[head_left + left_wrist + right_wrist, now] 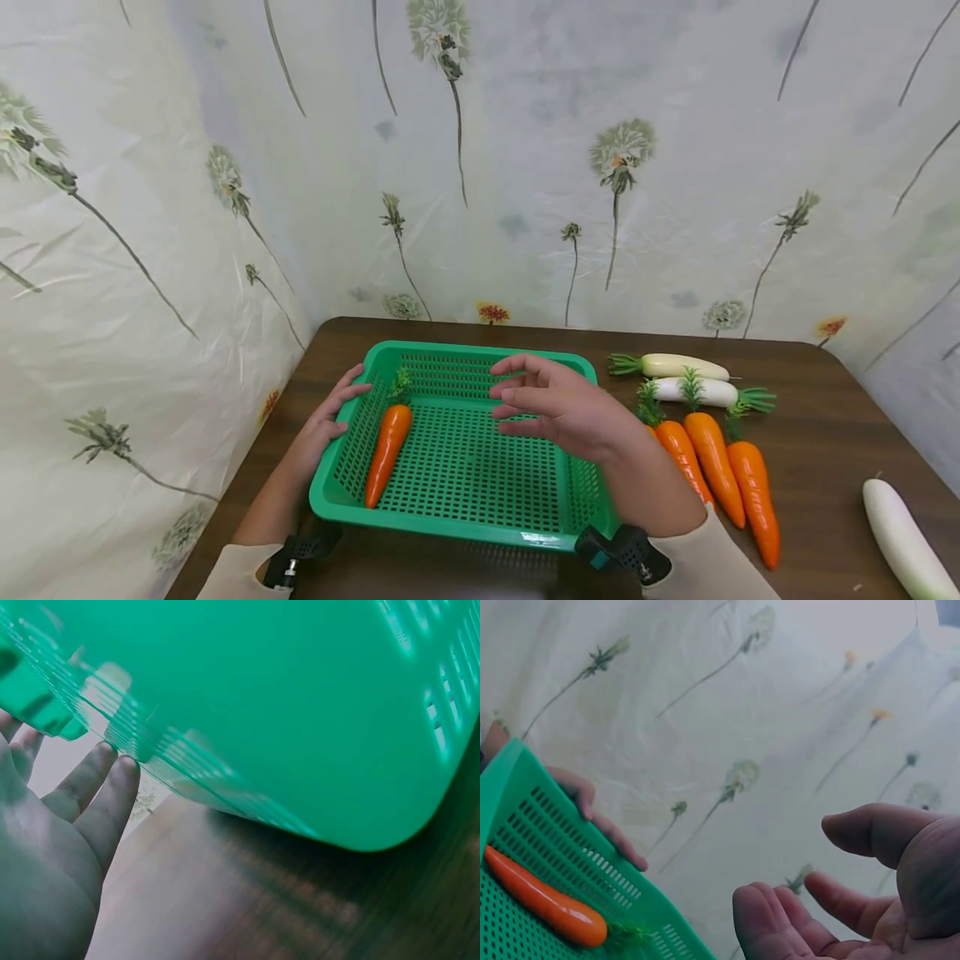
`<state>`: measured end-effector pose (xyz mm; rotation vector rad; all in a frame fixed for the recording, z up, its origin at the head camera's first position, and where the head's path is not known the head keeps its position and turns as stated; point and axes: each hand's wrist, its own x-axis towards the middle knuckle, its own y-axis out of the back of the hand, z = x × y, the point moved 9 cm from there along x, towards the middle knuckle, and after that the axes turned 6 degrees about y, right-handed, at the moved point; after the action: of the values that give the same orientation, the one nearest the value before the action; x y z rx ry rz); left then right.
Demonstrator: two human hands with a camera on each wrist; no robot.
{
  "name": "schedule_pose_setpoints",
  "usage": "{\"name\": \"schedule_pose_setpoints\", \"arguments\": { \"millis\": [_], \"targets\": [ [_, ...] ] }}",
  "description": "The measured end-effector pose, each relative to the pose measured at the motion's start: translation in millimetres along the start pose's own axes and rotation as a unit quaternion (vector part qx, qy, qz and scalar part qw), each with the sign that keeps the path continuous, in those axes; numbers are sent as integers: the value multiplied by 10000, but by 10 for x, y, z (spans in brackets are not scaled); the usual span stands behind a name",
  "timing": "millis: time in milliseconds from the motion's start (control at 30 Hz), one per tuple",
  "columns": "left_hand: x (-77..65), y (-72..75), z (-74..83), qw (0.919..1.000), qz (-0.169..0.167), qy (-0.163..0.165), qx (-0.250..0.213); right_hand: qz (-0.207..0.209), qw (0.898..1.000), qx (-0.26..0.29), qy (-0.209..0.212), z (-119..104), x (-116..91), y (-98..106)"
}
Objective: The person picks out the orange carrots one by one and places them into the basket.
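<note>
A green plastic basket (465, 533) with slotted walls stands on the table. My left hand (318, 437) rests against its left rim, fingers fairly straight; in the left wrist view, fingertips (124, 766) touch the outer side wall. Inside at the left lies an orange carrot (388, 454) with a green top, also visible in the right wrist view as a carrot (551, 907). Above the basket's right half hovers my right hand (562, 408), fingers apart and loosely bent, holding nothing.
Right of the basket lie several orange carrots (716, 467), partly behind my right forearm. Beyond them are two white radishes (675, 367) with green tops. Another long white vegetable (903, 533) lies near the right edge of the brown table (817, 417). Flower-patterned sheeting (525, 167) hangs behind.
</note>
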<state>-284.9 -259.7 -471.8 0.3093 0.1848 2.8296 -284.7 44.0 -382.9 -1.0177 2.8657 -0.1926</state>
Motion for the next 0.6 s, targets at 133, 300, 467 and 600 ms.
{"name": "schedule_pose_setpoints", "arguments": {
  "millis": [133, 300, 467, 600],
  "targets": [
    [5, -9, -8, 10000, -38, -8, -59, 68, 9999, -91, 74, 19, -120, 118],
    [3, -4, -1, 10000, -20, -61, -36, 325, 9991, -246, 97, 48, -255, 315],
    [2, -1, -12, 10000, -19, -56, -8, 625, 9964, -550, 179, 84, -365, 527],
    [8, 3, -18, 10000, -14, -31, 30, 842, 9919, -911, 287, 114, -454, 665]
  ]
}}
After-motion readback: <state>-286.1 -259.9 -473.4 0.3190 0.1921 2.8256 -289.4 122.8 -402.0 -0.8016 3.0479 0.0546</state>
